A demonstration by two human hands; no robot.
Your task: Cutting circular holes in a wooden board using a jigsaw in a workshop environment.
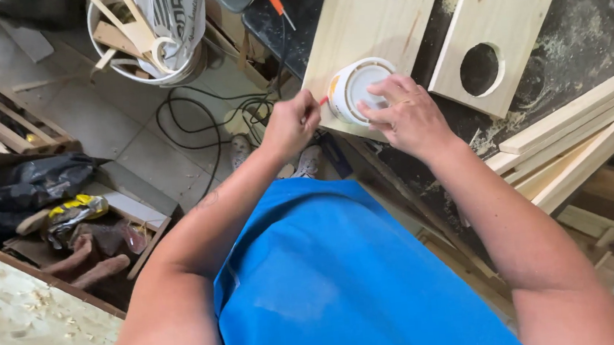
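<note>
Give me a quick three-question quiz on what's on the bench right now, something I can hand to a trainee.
1. True or false: the right hand rests on top of the round white fixture.
2. Which does the left hand hold in its grip? A) a hammer B) a thin red-tipped marker C) a saw
3. Fill in: the white fixture sits on the near end of the left wooden board, which has a ____ hole cut near its far end.

Key: 1 true. 2 B. 3 round; the second board beside it has two such holes.
</note>
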